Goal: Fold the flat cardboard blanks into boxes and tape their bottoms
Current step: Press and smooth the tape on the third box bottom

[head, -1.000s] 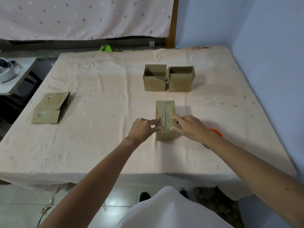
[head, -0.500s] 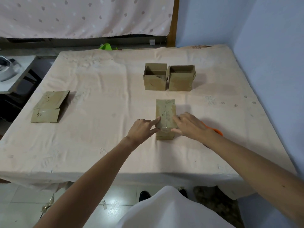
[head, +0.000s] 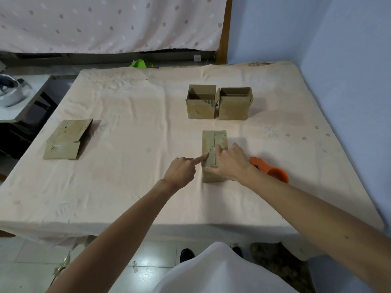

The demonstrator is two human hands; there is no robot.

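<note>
We record one cloth-covered surface (head: 127, 187), its right edge against a blue wall.

Item one: a cardboard box (head: 214, 154), upturned with its bottom flaps closed and facing up, standing a little right of the surface's middle, toward the near edge. A seam runs lengthwise down its top; we cannot tell whether tape covers it.

Item two: our left hand (head: 182, 171), index finger extended and touching the top left edge of that box, the other fingers curled in and gripping nothing.

Item three: our right hand (head: 231, 163), laid flat on the box with fingers spread, thumb on the near side of the box, pressing rather than grasping.

Item four: an orange tape dispenser (head: 269, 169), lying on the cloth just right of the right hand, partly hidden by the wrist.

Item five: two finished boxes (head: 219, 102), open tops up, side by side and touching, toward the far edge beyond the upturned box.

Item six: a flat cardboard blank (head: 66, 139), lying near the left edge, well apart from the rest.
</note>
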